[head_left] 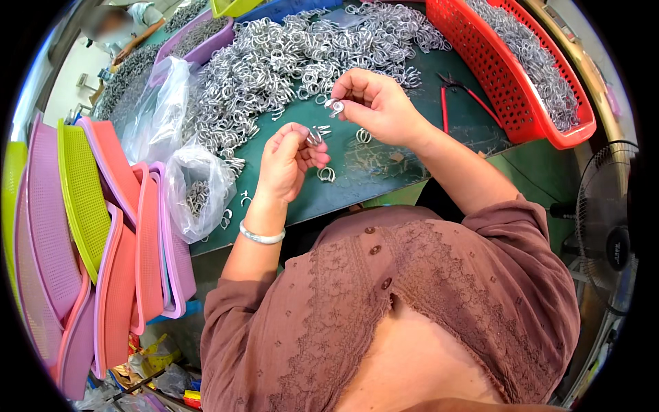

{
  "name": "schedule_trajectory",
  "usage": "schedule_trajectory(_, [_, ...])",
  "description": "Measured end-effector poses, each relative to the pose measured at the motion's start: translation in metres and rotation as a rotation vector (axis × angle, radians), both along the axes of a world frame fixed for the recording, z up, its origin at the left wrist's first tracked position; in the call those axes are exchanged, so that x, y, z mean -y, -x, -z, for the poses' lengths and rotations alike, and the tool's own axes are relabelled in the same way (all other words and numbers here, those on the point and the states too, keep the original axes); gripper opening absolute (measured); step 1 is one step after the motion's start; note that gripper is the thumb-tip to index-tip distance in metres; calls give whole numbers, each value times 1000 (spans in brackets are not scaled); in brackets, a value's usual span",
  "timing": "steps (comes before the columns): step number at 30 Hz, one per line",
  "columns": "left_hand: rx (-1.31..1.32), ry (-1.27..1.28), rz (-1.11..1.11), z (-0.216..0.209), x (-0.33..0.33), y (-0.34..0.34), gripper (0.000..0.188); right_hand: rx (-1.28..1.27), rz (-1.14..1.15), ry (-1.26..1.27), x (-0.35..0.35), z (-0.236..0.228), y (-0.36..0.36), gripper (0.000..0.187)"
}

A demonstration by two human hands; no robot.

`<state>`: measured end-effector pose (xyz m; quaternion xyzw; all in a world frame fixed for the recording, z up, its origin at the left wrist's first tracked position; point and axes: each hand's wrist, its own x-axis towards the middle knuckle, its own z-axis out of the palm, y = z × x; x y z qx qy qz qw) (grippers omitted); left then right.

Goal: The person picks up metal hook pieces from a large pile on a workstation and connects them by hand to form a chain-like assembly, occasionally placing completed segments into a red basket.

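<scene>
My left hand point(280, 163) is curled around a few silver metal rings point(318, 134), held between thumb and fingers. To its right and a little farther away, my right hand point(382, 110) pinches a small silver ring point(336, 108) between thumb and index finger. The two hands are close but apart, above a dark green tabletop point(391, 163). A loose ring point(327, 174) lies below the left fingertips, and another loose ring point(363, 136) lies under the right hand. Beyond both hands spreads a large heap of silver rings point(274, 65).
Red-handled pliers point(444, 110) lie right of my right hand, beside a red basket point(473, 58) full of metal pieces. At left are a clear plastic bag point(189, 165) with rings and stacked coloured baskets point(82, 185). A fan point(611, 240) stands right; another person point(137, 27) is far left.
</scene>
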<state>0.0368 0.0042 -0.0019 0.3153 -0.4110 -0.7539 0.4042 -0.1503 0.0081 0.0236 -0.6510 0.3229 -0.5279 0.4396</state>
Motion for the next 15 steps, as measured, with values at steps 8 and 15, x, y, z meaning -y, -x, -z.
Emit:
schedule_trajectory(8, [-86, -25, -33, 5, 6, -14, 13, 439, -118, -608, 12, -14, -21, 14])
schedule_trajectory(15, [-81, 9, -27, -10, 20, -20, 11, 360, -68, -658, 22, -18, -42, 9])
